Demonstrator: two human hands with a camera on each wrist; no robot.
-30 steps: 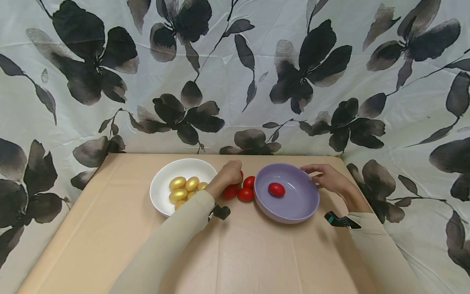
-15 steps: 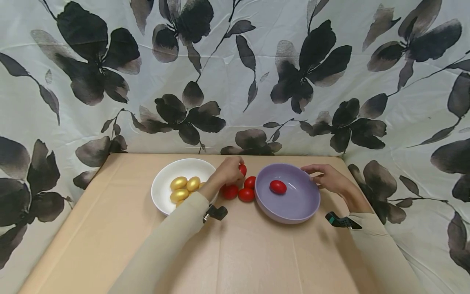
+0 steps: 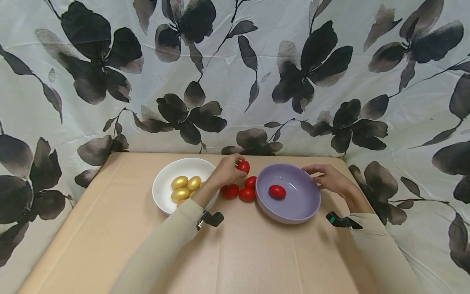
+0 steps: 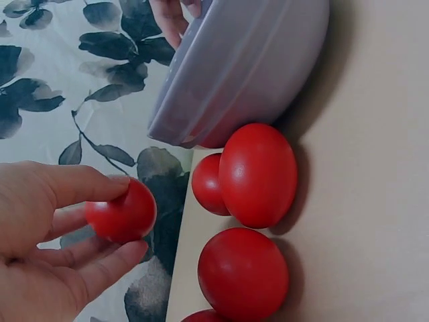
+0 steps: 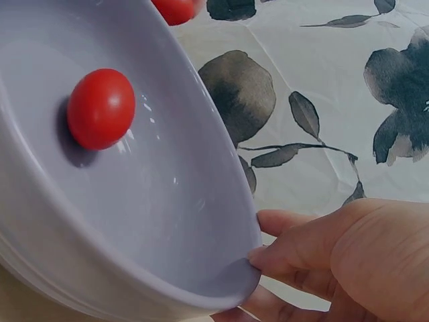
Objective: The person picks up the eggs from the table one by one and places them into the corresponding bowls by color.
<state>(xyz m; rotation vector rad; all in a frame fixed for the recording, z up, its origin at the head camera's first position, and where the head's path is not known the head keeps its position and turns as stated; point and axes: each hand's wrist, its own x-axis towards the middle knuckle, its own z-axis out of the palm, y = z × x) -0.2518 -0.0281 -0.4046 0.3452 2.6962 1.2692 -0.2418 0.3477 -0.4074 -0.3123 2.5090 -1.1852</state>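
My left hand [image 3: 225, 171] pinches a glossy red egg [image 4: 123, 210] between thumb and fingers, raised behind the other red eggs. Several red eggs [image 4: 242, 274] lie on the table between the two bowls, one close against the purple bowl. The purple bowl [image 3: 290, 212] has one red egg [image 5: 102, 109] inside it. At that bowl's right side, my right hand [image 3: 328, 179] grips the rim, thumb at the edge and fingers below.
To the left stands a white bowl [image 3: 160, 185] with several gold eggs [image 3: 180, 194], partly hidden by my left forearm. The light wood-coloured table [image 3: 257, 257] ends at a floral cloth [image 3: 249, 94] hanging behind and at the sides.
My left hand has lifted a red egg up from the group, bringing it into fuller view and turning slightly toward the purple bowl. The right hand stays at the bowl's rim.
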